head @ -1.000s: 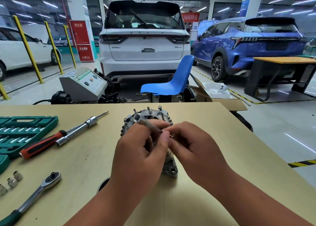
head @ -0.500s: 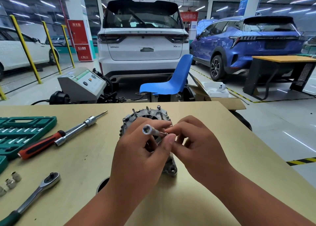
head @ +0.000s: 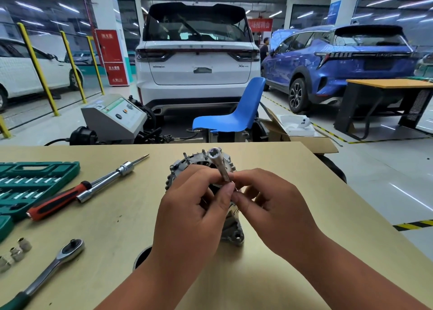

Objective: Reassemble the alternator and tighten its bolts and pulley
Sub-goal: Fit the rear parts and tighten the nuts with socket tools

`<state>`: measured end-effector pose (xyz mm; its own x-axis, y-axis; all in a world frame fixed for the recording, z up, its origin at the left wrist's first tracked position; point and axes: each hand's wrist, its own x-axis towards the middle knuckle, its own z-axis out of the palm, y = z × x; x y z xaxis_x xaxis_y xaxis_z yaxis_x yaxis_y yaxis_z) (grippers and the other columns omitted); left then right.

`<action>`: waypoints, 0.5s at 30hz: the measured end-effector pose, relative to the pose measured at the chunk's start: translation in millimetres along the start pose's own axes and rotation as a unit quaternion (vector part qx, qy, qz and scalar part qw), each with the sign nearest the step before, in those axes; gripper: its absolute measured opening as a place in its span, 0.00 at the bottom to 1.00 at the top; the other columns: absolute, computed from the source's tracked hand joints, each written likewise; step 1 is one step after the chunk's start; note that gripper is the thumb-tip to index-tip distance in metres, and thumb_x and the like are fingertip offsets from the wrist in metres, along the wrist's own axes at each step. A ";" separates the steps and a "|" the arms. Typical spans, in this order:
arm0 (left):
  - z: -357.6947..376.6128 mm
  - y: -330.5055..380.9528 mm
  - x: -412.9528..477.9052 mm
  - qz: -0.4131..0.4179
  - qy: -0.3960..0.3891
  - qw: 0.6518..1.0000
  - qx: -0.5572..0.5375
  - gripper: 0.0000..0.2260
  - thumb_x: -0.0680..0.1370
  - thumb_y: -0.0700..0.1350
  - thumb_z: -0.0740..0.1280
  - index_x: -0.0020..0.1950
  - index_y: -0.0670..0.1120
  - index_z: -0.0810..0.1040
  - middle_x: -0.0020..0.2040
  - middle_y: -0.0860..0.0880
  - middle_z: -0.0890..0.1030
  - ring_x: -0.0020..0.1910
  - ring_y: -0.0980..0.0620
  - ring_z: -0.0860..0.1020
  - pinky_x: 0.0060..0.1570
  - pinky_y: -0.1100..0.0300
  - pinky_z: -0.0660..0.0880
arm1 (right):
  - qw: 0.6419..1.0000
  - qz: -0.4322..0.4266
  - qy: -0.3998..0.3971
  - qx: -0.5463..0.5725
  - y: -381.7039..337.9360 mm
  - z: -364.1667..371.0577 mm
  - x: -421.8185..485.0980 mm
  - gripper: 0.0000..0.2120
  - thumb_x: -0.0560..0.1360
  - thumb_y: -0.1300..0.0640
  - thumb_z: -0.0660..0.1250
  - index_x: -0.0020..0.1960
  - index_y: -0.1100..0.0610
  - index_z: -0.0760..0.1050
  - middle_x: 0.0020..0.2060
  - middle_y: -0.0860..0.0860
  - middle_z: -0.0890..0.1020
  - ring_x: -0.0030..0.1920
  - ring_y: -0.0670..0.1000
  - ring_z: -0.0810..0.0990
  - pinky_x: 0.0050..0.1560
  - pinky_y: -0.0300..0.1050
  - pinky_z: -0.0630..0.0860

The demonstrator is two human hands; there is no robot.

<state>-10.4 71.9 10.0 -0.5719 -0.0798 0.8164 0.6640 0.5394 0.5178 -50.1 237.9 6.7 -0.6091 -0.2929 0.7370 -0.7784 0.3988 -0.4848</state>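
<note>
There, near the middle of the tabletop, stood the alternator, its ribbed round body toward the far edge and a mounting lug toward the near edge, with both hands in front covering much of it. The left hand had its fingers curled around a long socket, which tilted up and away so that its open end showed above the alternator's far rim. The right hand was curled too, thumb and forefinger pinching the socket's lower end, right against the left thumb; whether a small part sat between those fingertips could not be told.

Toward the left edge lay a screwdriver with a red and black handle, just beside a chrome extension bar, both pointing to the far edge. A green tool case sat at the left edge. Near the near left corner lay a ratchet and a few small loose sockets. A round hole in the tabletop showed beside the left wrist.

Beyond the far edge were a blue chair, a grey machine, a white car and a blue car.
</note>
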 end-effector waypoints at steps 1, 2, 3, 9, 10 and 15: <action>0.2 -0.3 0.6 0.001 0.000 1.000 0.003 0.03 0.80 0.49 0.69 0.52 0.53 0.82 0.46 0.62 0.78 0.43 0.57 0.78 0.43 0.72 0.69 | 1.000 0.004 0.006 0.004 -0.8 -0.1 -0.1 0.16 0.77 0.54 0.73 0.61 0.39 0.80 0.49 0.36 0.82 0.44 0.44 0.82 0.41 0.27 0.71; 0.3 -0.6 0.7 0.000 0.000 1.000 0.006 0.03 0.80 0.49 0.69 0.51 0.53 0.83 0.46 0.62 0.78 0.43 0.57 0.78 0.42 0.72 0.69 | 1.000 0.011 0.011 0.005 -1.1 0.4 0.0 0.13 0.77 0.51 0.72 0.59 0.39 0.79 0.48 0.36 0.82 0.42 0.45 0.82 0.39 0.27 0.70; 0.6 -0.6 0.6 -0.001 0.000 1.000 0.007 0.03 0.79 0.50 0.70 0.51 0.53 0.83 0.46 0.61 0.78 0.43 0.56 0.78 0.42 0.71 0.69 | 1.000 0.019 0.016 0.002 -1.4 1.2 0.0 0.10 0.76 0.47 0.70 0.56 0.40 0.79 0.46 0.37 0.82 0.41 0.45 0.82 0.38 0.28 0.70; 0.9 1.7 0.3 0.004 0.005 1.000 0.000 0.06 0.79 0.51 0.70 0.50 0.64 0.77 0.44 0.65 0.76 0.38 0.57 0.77 0.39 0.73 0.67 | 0.999 0.019 0.026 -0.017 0.3 2.5 0.4 0.04 0.75 0.49 0.73 0.49 0.46 0.81 0.43 0.41 0.80 0.42 0.48 0.81 0.39 0.32 0.71; 1.0 1.5 -0.3 0.002 0.004 1.000 -0.007 0.06 0.80 0.51 0.70 0.51 0.64 0.77 0.44 0.65 0.77 0.38 0.56 0.77 0.39 0.73 0.68 | 0.999 0.019 0.025 -0.016 0.7 2.1 0.6 0.04 0.75 0.51 0.74 0.50 0.46 0.83 0.43 0.41 0.80 0.42 0.48 0.81 0.40 0.32 0.71; 1.2 -2.1 -2.0 -0.001 0.002 1.000 -0.010 0.08 0.80 0.48 0.68 0.56 0.60 0.81 0.48 0.59 0.80 0.38 0.52 0.79 0.39 0.70 0.71 | 1.000 0.013 0.009 -0.014 1.5 0.3 0.7 0.09 0.76 0.57 0.74 0.55 0.48 0.84 0.44 0.40 0.82 0.43 0.47 0.82 0.42 0.31 0.72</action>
<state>-11.2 72.0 7.0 -0.5716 -0.0834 0.8163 0.6728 0.5218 0.5244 -51.7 237.9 6.3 -0.6266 -0.2658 0.7326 -0.7570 0.4308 -0.4912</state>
